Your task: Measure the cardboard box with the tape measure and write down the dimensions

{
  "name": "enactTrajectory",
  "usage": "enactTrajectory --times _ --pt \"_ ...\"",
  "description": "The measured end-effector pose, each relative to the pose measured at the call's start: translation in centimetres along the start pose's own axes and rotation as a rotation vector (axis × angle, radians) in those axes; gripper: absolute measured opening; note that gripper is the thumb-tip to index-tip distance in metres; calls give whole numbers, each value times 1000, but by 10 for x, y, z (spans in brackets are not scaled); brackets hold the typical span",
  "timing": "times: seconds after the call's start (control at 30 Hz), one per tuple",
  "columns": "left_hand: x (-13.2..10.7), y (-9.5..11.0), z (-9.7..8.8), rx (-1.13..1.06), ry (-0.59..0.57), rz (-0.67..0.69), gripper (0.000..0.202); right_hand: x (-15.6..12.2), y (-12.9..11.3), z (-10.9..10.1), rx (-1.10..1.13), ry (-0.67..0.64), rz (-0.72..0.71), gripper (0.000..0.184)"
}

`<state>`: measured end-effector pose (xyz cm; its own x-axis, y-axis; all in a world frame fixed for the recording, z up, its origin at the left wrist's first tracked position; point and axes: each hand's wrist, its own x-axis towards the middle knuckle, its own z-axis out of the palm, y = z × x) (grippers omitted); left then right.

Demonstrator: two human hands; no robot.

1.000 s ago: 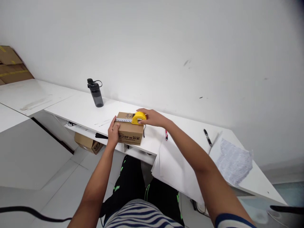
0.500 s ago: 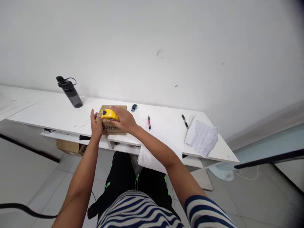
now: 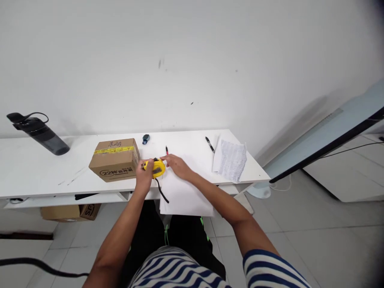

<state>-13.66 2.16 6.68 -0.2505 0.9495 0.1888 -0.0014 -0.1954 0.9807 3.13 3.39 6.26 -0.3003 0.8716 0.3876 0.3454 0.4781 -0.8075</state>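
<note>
My left hand is closed around a yellow tape measure with a black strap hanging from it. My right hand stretches its fingers out just beside the tape measure, over the lower part of a red and black pen lying on the desk. Whether its fingertips touch the pen or the tape measure I cannot tell. Left of my hands, a taped cardboard box stands on the desk, with yellow tape and handwriting on its top. White paper sheets lie below my right hand and overhang the front edge.
A dark water bottle stands at the left of the white desk. Behind the box lies a watch. To the right are a black marker and a crumpled written sheet. Another cardboard box sits below the desk.
Both hands have come away from the box to its right. My right hand has let go of the tape measure, which is now in my left hand. The view has swung to the right.
</note>
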Motion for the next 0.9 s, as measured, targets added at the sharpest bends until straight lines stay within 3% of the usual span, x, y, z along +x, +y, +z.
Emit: enactTrajectory --times 0.1,0.17,0.3,0.47,0.6,0.7,0.9 --pt "21 -11 7 74 -296 -69 40 39 30 -17 -327 -1 243 51" --pt "23 -15 12 131 -488 -140 41 61 45 -16 -458 -24 386 57" --pt "18 -19 19 361 -715 -185 68 86 65 -4 -451 33 507 68" --pt "26 -18 24 483 -808 -217 71 87 79 -13 -340 129 463 40" --pt "32 -18 25 435 -857 -213 84 74 87 -22 -194 230 378 41" --pt "34 -21 25 483 -816 -267 102 59 93 -22 37 318 247 45" --pt "37 -26 24 569 -803 -341 112 45 100 -33 141 328 162 60"
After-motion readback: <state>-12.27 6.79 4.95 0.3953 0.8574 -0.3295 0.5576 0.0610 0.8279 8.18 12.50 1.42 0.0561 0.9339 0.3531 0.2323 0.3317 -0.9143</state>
